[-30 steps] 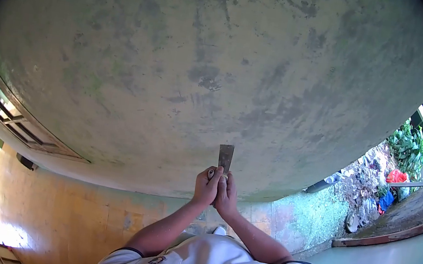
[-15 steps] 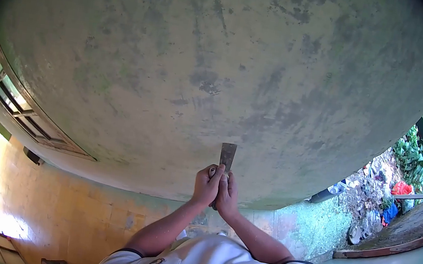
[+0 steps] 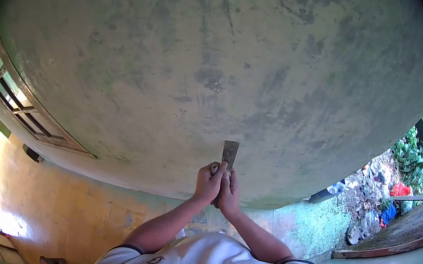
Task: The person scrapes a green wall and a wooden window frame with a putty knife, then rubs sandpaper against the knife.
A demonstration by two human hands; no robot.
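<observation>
A scraper with a flat, grey-stained metal blade [image 3: 230,151] points away from me in the head view. My left hand [image 3: 208,184] is closed round its handle from the left, and my right hand [image 3: 230,191] closes on it from the right. Both thumbs lie along the base of the blade, and the fingers hide most of the handle. The blade's wide end overlaps the lower part of a pale green wall [image 3: 176,73] covered in dark grey patches and scuffs.
A framed window [image 3: 16,99] is set in the wall at the left. Below runs a worn, yellowish tiled floor [image 3: 86,212]. Rubble and litter [image 3: 369,203] lie outside at the right, beside green plants [image 3: 416,155] and a raised ledge [image 3: 389,249].
The scraper and both hands sit very slightly higher and further right in the view. The wall marks have shifted a little too, and the grip is the same.
</observation>
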